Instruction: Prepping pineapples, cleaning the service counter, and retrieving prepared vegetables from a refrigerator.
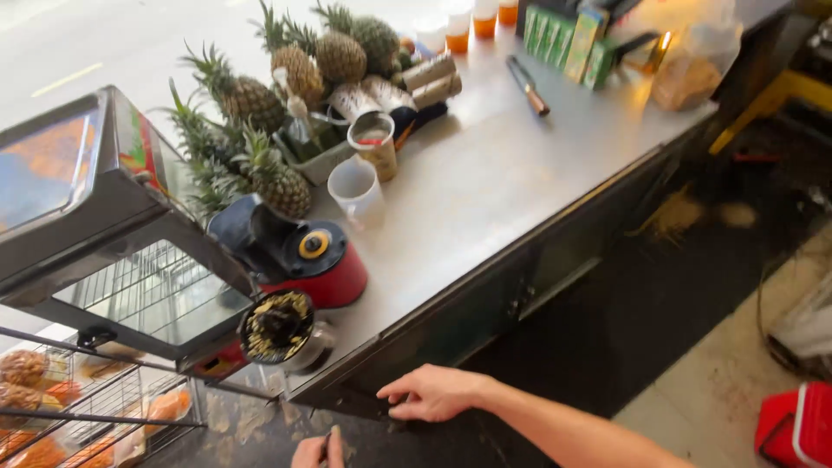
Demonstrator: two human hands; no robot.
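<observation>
My right hand (433, 394) reaches in from the lower right, its fingers curled over the top edge of a dark panel (364, 390) under the steel counter (485, 191). Only part of my left hand (316, 451) shows at the bottom edge; it is closed, perhaps around something thin, which I cannot make out. Just above both hands, at the counter's near corner, stands a red and black juicer (303, 260), and its round outlet (277, 325) is full of yellowish pulp.
A white cup (357, 191), a tin can (374, 143), several pineapples (260, 104), a knife (529, 87), green boxes (563, 39) and juice cups (458, 30) are on the counter. A glass display case (95, 217) is at left, a red cooler (797, 425) on the floor.
</observation>
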